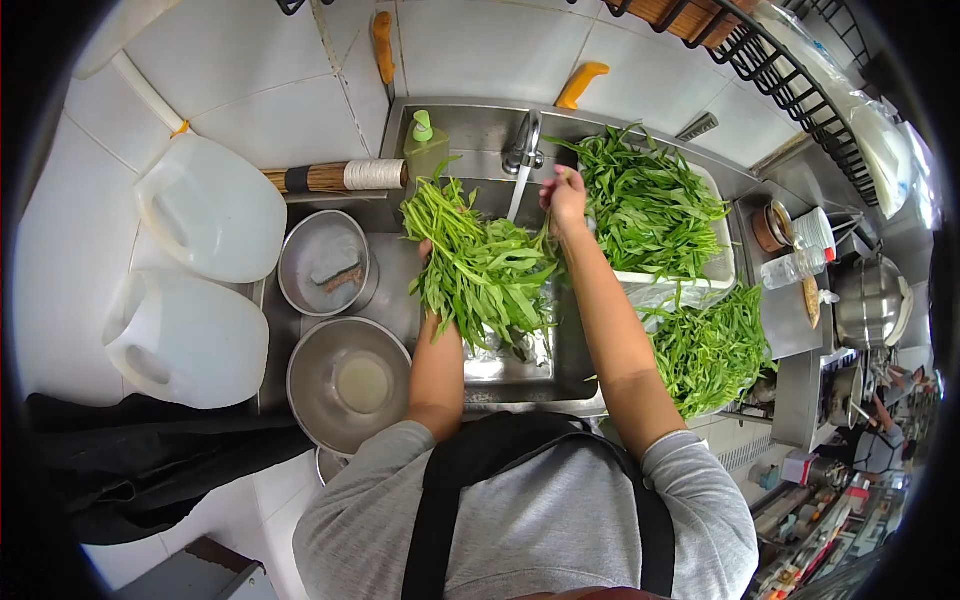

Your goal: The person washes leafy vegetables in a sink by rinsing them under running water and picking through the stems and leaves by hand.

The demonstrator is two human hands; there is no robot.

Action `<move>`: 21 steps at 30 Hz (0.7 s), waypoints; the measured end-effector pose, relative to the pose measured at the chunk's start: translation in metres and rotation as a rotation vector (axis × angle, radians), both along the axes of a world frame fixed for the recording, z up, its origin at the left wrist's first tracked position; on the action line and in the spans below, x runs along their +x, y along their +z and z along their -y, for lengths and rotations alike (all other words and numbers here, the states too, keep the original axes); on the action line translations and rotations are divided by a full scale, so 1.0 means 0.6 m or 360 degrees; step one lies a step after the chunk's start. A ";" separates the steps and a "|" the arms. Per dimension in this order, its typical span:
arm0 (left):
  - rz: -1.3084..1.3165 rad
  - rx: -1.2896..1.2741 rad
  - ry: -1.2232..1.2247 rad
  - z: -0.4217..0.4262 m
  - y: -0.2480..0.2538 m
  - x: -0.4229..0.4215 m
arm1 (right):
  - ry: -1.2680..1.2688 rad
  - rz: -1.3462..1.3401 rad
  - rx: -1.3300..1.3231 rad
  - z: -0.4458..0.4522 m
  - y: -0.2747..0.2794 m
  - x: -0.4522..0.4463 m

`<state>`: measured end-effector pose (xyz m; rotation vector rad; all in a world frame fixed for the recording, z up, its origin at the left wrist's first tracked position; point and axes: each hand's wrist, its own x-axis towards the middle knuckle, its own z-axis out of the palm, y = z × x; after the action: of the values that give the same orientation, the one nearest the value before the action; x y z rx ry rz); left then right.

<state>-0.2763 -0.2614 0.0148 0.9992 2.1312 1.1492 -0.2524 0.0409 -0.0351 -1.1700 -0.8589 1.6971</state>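
A bunch of water spinach [480,260], with long green stems and narrow leaves, is held over the sink [572,370] in my left hand [426,252]. Most of that hand is hidden behind the stems. My right hand [565,196] is raised beside the tap [526,140], its fingers curled together. A thin green strand seems to hang below these fingers, but what they pinch is not clear. Water runs from the tap into the sink between my hands. To the right, a white basket [722,262] is heaped with more water spinach [650,205].
Another leafy pile [705,350] lies below the basket. Left of the sink stand two metal bowls, one with a scouring pad [340,278], the other [305,385] lower down. Two white jugs [215,205], a bamboo brush [330,177] and a green-capped bottle [424,140] are nearby. Another person [880,440] appears far right.
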 end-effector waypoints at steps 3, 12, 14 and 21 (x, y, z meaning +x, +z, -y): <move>0.0848 0.0777 -0.0194 -0.099 -0.088 -0.058 | 0.0792 0.0285 0.0504 0.010 0.014 -0.010; 0.2525 0.1558 -0.0369 -0.284 -0.260 -0.137 | 0.1627 0.0943 0.1709 0.091 0.103 -0.013; 0.2407 0.1451 -0.0102 -0.284 -0.263 -0.135 | 0.1525 0.1031 0.1779 0.102 0.112 -0.008; 0.2569 0.1441 -0.0063 -0.261 -0.274 -0.155 | 0.0463 0.1116 0.1784 0.120 0.231 0.071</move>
<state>-0.3692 -0.1048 -0.1497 0.0957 0.2846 1.9146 -0.2098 -0.0309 0.1033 -0.8023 -2.1156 0.6614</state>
